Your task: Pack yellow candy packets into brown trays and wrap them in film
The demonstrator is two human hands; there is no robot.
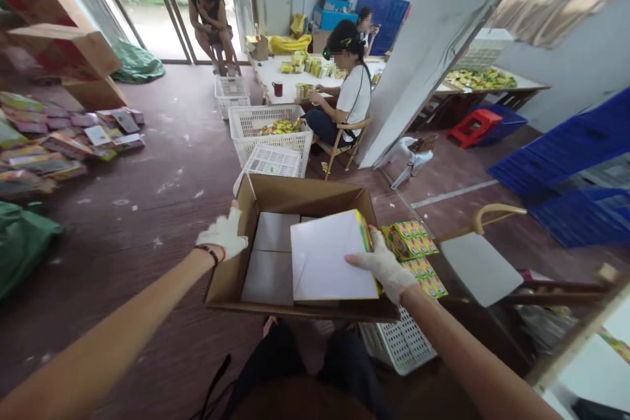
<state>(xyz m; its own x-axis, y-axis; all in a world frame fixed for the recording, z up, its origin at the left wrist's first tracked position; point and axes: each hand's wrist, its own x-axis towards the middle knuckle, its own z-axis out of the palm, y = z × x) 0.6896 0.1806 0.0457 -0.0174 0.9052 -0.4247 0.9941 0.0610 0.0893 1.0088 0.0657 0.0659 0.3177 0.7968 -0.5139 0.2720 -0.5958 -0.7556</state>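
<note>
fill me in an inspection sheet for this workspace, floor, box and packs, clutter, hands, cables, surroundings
Surface: dark reddish floor with scattered pale scraps; the box's support is unclear.
Job's things: open cardboard box with white-topped packs inside; a held pack over its right half.
Clutter: colourful cartons heaped on the floor, left.
Hands: gloved left hand at the box's left rim; gloved right hand grips the held pack.
Cables: dark cord near the wearer's legs.
Surroundings: three other people; red stool.
</note>
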